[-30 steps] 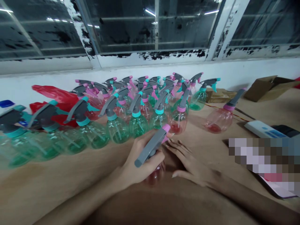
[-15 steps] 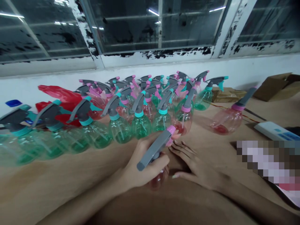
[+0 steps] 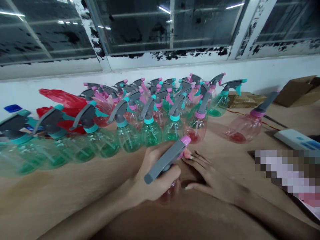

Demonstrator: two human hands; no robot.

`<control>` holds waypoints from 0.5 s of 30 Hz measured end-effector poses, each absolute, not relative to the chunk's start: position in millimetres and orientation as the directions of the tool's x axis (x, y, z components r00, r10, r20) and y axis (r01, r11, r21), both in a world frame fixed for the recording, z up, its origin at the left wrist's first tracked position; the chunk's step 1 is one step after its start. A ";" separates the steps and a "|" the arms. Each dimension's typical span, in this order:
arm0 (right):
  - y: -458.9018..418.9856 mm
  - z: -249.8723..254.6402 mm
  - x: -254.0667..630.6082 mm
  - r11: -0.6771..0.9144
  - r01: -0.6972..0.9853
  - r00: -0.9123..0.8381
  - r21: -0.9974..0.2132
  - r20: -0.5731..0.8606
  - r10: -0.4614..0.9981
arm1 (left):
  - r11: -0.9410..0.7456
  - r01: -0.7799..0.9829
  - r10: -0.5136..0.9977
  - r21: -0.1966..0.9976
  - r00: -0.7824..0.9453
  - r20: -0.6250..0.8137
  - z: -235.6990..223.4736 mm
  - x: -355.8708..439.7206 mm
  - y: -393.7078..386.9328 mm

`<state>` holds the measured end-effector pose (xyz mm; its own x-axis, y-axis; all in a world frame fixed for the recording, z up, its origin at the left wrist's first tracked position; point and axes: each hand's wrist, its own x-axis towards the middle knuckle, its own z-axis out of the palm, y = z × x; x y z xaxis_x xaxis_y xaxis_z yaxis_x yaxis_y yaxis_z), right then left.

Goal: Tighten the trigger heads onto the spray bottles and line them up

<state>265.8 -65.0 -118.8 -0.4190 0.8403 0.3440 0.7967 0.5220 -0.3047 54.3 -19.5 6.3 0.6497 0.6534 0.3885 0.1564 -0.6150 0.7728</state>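
Observation:
My left hand (image 3: 156,187) is wrapped round a spray bottle (image 3: 163,161) with a grey trigger head, a pink nozzle and a clear pinkish body, close in front of me. Its fingers reach up by the pink trigger, and much of the body is hidden behind the hand. My right hand (image 3: 213,180) rests palm down on the wooden table, fingers stretched out beside the bottle, holding nothing. Just beyond, a pink-collared spray bottle (image 3: 197,128) with a little red liquid stands at the end of the front row. Another pink spray bottle (image 3: 243,128) stands apart to the right.
Several green spray bottles (image 3: 128,140) line the front row, with more pink and green ones behind. A red plastic bag (image 3: 62,100) lies at the left back. Cardboard boxes (image 3: 296,90) sit by the wall at right, near a white device (image 3: 297,141) and a pixelated patch.
The view has shifted very slightly. Both hands stay almost where they were, the left still holding the spray bottle and the right still flat on the table.

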 end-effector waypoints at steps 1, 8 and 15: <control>-65.3 -118.3 265.8 0.522 0.798 -0.418 -0.301 0.346 0.840 | -0.618 0.144 0.646 0.773 0.654 0.395 6.2 54.3 -19.2; -66.0 -115.9 266.3 0.495 0.818 -0.423 -0.292 0.278 0.862 | -0.630 0.143 0.632 0.764 0.666 0.396 8.1 53.3 -18.3; -65.0 -118.7 267.8 0.524 0.793 -0.436 -0.312 0.311 0.845 | -0.613 0.197 0.700 0.765 0.584 0.410 2.7 56.7 -21.2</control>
